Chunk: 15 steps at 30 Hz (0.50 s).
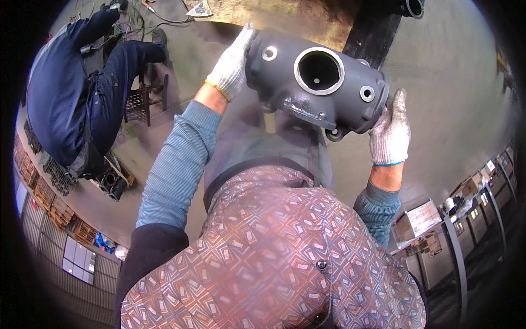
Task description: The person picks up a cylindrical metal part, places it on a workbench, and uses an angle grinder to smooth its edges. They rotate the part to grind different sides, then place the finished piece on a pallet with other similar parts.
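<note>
We cannot see the far side of the dark grey cast pipe housing (316, 102); its large round opening (332, 87) is dark inside, save for 1 small bright spot. Most fingers are hidden behind the ends of the casting. The table (296, 12) and a black ring-ended fitting (412, 7) are cut off by the upper edge.

We count 1 housing, 1 large opening with a bright rim, 2 small ringed ports facing up, 1 partly visible boss at the upper right, and 1 holed lug below. At left, 1 other person (66, 93) in dark blue bends forward.

Both hands wear white knit gloves. The left hand (230, 68) is flattened against the left end, digits extended; the right hand (391, 131) cups the lower right end, 1 digit upright. Between them they hold the housing aloft before the torso, its left end higher in view.
</note>
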Tool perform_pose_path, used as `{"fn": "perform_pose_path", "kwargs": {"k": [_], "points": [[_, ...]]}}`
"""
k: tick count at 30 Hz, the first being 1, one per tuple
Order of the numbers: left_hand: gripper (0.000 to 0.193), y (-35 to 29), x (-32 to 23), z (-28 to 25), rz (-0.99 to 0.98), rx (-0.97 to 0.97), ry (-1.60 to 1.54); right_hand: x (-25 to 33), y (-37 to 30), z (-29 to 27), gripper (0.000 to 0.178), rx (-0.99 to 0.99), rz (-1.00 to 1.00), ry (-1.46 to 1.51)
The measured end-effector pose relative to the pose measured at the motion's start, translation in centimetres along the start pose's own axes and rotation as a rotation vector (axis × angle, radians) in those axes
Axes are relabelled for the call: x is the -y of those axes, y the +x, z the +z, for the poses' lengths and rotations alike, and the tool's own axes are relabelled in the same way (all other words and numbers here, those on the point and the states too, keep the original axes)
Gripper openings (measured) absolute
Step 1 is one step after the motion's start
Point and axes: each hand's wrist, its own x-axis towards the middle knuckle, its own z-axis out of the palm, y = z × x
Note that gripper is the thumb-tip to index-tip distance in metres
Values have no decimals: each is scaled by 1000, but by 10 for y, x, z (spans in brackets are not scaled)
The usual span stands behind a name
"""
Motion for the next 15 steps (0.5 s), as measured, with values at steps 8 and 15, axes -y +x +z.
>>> {"fn": "perform_pose_path", "kwargs": {"k": [8,15], "points": [[66,11,30,34,5,75,135,11,-34,-52,66,-70,-26,-4],[60,-2,92,158,61,54,340,20,-35,-170,66,-188,-49,319]]}}
